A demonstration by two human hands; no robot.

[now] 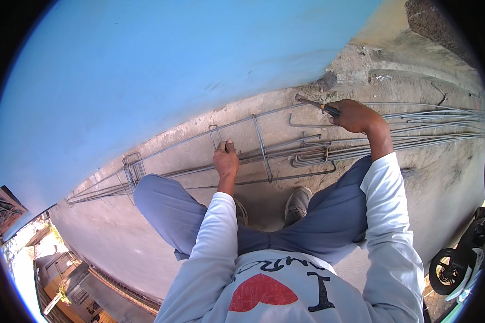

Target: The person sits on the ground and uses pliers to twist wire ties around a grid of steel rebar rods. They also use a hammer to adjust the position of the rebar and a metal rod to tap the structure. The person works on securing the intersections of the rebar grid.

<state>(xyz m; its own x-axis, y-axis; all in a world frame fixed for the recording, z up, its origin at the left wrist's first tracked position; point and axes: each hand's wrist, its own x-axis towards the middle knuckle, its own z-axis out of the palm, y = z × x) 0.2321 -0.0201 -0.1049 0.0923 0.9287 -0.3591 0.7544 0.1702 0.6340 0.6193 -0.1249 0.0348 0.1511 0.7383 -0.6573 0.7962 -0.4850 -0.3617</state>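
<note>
My right hand (355, 117) is closed around the black and yellow handles of a pair of pincers (310, 102). The pincers' head touches or lies just over the end of the farthest long steel bar (183, 141). My left hand (226, 160) is closed on a small rectangular wire stirrup (214, 127), whose far end meets that bar; the fingers hide its near end. A second stirrup (261, 141) crosses the bars between my hands. Several more stirrups (133, 167) are bunched around the bars at the left.
Loose steel rods (436, 119) with hooked ends lie on the concrete floor (415, 177) to the right. A blue wall (172, 64) rises along the far side. My bent knees (164, 196) are close to the bars. A motorcycle (452, 269) stands at the lower right.
</note>
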